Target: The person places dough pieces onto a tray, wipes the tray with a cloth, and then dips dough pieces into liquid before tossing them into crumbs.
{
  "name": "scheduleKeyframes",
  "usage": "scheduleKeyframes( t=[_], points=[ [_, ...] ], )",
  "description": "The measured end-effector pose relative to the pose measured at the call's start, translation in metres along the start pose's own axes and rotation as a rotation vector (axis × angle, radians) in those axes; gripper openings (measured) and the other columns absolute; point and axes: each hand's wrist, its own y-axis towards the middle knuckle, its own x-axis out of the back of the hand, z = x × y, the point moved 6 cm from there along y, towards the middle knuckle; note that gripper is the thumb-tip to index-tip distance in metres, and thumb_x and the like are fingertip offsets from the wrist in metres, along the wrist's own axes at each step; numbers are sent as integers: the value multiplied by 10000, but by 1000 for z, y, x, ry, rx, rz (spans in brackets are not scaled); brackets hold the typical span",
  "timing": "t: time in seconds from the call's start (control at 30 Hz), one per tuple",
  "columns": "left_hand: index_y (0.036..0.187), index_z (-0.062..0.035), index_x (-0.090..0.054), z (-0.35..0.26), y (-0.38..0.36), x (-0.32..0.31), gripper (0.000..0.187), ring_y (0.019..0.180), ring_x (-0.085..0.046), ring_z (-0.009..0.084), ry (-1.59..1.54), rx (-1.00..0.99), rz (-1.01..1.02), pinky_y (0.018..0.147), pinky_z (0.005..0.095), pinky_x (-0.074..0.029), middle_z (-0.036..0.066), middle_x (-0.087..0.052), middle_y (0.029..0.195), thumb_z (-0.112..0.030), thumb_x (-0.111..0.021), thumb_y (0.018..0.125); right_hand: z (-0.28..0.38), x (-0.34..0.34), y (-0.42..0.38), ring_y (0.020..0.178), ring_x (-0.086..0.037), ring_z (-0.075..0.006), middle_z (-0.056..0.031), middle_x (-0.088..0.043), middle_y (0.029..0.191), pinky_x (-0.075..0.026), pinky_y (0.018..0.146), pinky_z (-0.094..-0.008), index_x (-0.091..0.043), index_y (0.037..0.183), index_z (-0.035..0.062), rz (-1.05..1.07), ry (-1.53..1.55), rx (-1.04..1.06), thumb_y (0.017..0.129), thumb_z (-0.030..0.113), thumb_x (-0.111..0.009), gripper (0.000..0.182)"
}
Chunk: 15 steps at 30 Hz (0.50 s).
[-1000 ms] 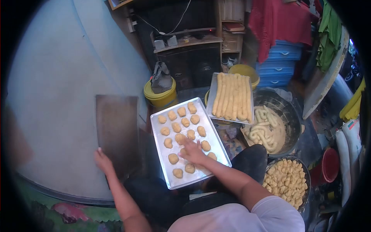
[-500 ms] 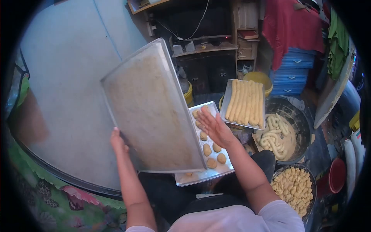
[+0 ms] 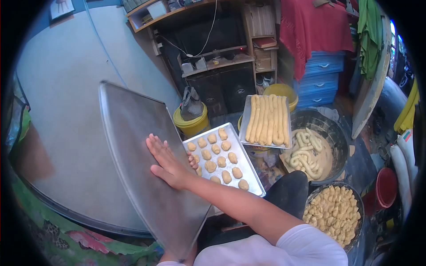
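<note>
A large metal baking tray [image 3: 142, 133] is tilted up steeply on its edge in front of me. My right hand [image 3: 167, 165] lies flat against its near face, fingers stretched out. Curled fingertips of my left hand [image 3: 192, 160] show at the tray's right edge; the rest of that hand is hidden behind the tray, and part of the left forearm shows at the bottom. Beyond the large tray, a second tray [image 3: 251, 178] holds several dough balls [image 3: 210, 166] in rows.
Long dough strips [image 3: 268, 119] fill another tray at centre right. A black basin [image 3: 341, 150] holds coiled dough, and a lower basin holds many dough pieces [image 3: 333, 213]. A yellow bucket [image 3: 195, 127], a red bucket [image 3: 385, 188] and blue drawers [image 3: 320, 83] stand around.
The large tray has turned more edge-on and shifted left. My right hand has moved left onto its face, while my left hand has gone behind it. More dough balls now show.
</note>
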Motion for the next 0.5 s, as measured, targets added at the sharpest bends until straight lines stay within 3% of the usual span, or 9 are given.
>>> scheduleKeyframes(
  t=[0.07,0.17,0.23,0.37,0.43,0.5],
  points=[
    [1185,89,-530,14,6,7,496,1068,-580,287,-6,16,7,920,415,-463,208,-593,1161,-350,-361,1029,-33,-23,-6,1466,-23,-307,-201,-76,1569,-32,1167,-463,-93,1505,17,114,-291,-163,966,522,-345,781],
    [1187,88,-528,41,19,27,495,1069,-580,288,-32,45,-3,921,416,-463,208,-591,1164,-350,-359,1030,-37,-63,-60,1461,-64,-328,-209,-98,1564,-48,1163,-500,-116,1509,38,111,-291,-277,971,474,-381,741],
    [1189,88,-527,55,29,41,495,1070,-580,289,-53,62,-11,922,417,-463,208,-589,1166,-349,-358,1030,14,-92,-88,1459,-71,-332,-213,-109,1560,-35,1163,-511,-128,1507,39,162,-271,-130,965,525,-339,757],
    [1192,87,-524,80,39,54,494,1071,-579,291,-78,97,-15,924,419,-463,209,-587,1170,-349,-356,1030,102,-140,-60,1462,-52,-322,-193,-87,1569,-9,1160,-529,-94,1512,51,487,-261,441,927,660,-205,852],
    [1193,86,-523,86,38,58,493,1072,-579,292,-86,109,-6,924,420,-463,209,-585,1171,-348,-355,1031,101,-141,-8,1461,-55,-318,-184,-79,1572,-25,1157,-546,-125,1508,53,386,-237,451,933,622,-282,824],
    [1194,86,-522,89,41,58,493,1073,-578,293,-90,117,5,925,421,-463,209,-584,1173,-348,-354,1031,74,-123,51,1455,-98,-327,-193,-115,1564,-39,1163,-531,-135,1501,40,345,-246,241,945,608,-274,807]
  ],
)
